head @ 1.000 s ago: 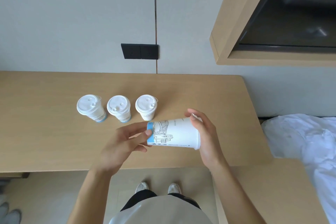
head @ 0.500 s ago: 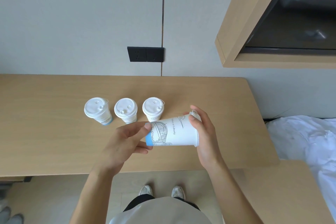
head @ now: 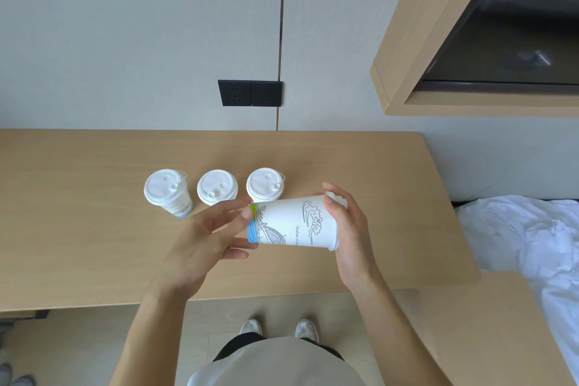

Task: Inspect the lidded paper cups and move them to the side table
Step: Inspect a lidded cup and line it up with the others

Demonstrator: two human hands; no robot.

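I hold a white paper cup (head: 294,222) on its side above the wooden desk (head: 78,229), its blue-banded base to the left and its lid to the right. My right hand (head: 347,229) wraps the lid end. My left hand (head: 206,241) touches the base with thumb and fingertips. The cup shows line drawings and small print. Three more lidded white cups stand upright in a row behind: the left cup (head: 167,191), the middle cup (head: 217,186) and the right cup (head: 265,184), the last partly hidden by the held cup.
A lower wooden side table (head: 488,323) adjoins the desk at the right front. White bedding (head: 532,235) lies further right. A black socket panel (head: 250,93) is on the wall, and a wood-framed dark screen (head: 501,41) hangs at the upper right.
The held cup has been rotated about its long axis, showing a different part of its print. My left fingers have shifted on the base. The standing cups have not moved.
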